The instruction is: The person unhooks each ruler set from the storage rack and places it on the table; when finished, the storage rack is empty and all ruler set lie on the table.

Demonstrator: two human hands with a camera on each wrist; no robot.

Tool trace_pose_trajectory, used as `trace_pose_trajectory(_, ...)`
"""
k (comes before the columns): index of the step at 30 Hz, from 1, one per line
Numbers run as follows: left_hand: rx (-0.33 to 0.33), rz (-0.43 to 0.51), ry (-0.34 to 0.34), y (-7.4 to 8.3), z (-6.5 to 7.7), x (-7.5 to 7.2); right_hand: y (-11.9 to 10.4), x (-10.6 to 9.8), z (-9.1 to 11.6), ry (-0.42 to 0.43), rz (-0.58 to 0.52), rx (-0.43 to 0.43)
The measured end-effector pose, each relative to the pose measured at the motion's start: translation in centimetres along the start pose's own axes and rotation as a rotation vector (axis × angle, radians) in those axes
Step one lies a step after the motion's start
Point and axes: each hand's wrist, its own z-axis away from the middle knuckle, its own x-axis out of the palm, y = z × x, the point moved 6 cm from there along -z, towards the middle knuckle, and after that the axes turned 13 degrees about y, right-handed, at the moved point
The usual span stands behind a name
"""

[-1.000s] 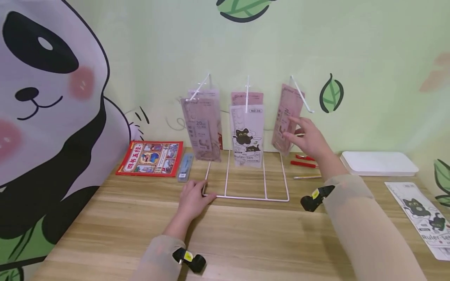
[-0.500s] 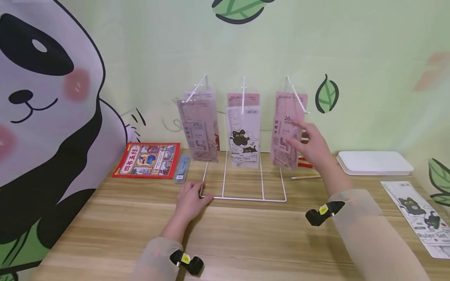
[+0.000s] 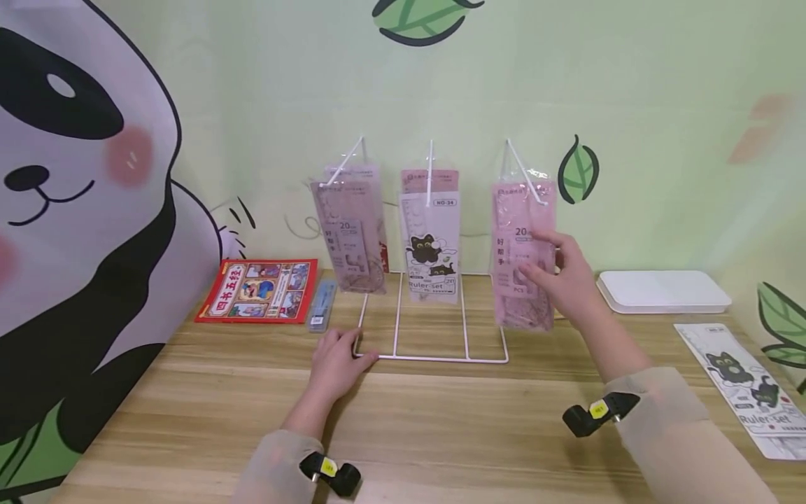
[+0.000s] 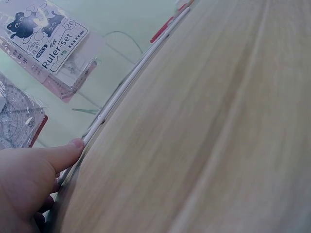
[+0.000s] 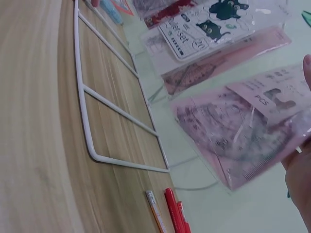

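Note:
A white wire display rack (image 3: 434,360) stands on the wooden table, with ruler-set packs on its three hooks. My left hand (image 3: 336,367) holds the front left corner of its base; in the left wrist view the thumb (image 4: 68,154) lies along the wire. My right hand (image 3: 567,283) pinches the right edge of a pink ruler-set pack (image 3: 518,308), which hangs near the tip of the right hook (image 3: 526,173). A protractor shows through its clear sleeve in the right wrist view. A white cat ruler set (image 3: 431,245) hangs in the middle, and pink packs (image 3: 349,245) on the left.
A red book (image 3: 258,290) and a blue-grey case (image 3: 322,306) lie left of the rack. To the right are a white flat box (image 3: 664,292) and another cat ruler set (image 3: 739,381). Red pens (image 5: 175,211) and a pencil (image 5: 155,211) lie beside the rack.
My right hand has drawn the pink pack forward along the right hook toward its tip; the pack was tilted and now hangs nearly straight. The left hand stays at the rack's corner.

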Motion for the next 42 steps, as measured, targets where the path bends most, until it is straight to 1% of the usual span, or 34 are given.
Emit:
trace_pose_trajectory(5,-0.003,0.000,-0.001,0.0,0.1,0.0,-0.3,-0.6,0.8,0.055,-0.002,0.047)
trace_pose_trajectory(8,-0.001,0.001,-0.001,0.0,0.1,-0.1,-0.5,-0.8,1.2,0.069,0.015,0.051)
trace_pose_trajectory(18,-0.015,0.009,-0.008,-0.2,0.1,-0.1,-1.3,-1.7,2.6,0.096,0.097,0.025)
trace_pose_trajectory(22,-0.015,0.005,-0.013,-0.1,0.1,0.0,-1.8,-2.3,3.1,0.113,0.140,-0.009)
trace_pose_trajectory(25,-0.012,-0.002,-0.017,0.1,0.1,0.1,-2.4,-3.0,3.6,0.124,0.152,-0.036)
trace_pose_trajectory(31,-0.006,-0.008,-0.017,0.2,0.0,0.2,-3.1,-4.1,4.4,0.122,0.175,-0.075)
trace_pose_trajectory(35,-0.006,-0.006,-0.018,0.1,-0.1,0.2,-3.3,-4.5,4.7,0.104,0.190,-0.096)
trace_pose_trajectory(38,-0.007,-0.009,-0.019,0.1,-0.2,0.2,-3.5,-4.7,4.9,0.098,0.198,-0.107)
trace_pose_trajectory(42,-0.006,-0.010,-0.016,-0.1,0.0,0.1,-3.6,-4.9,5.2,0.085,0.206,-0.103)
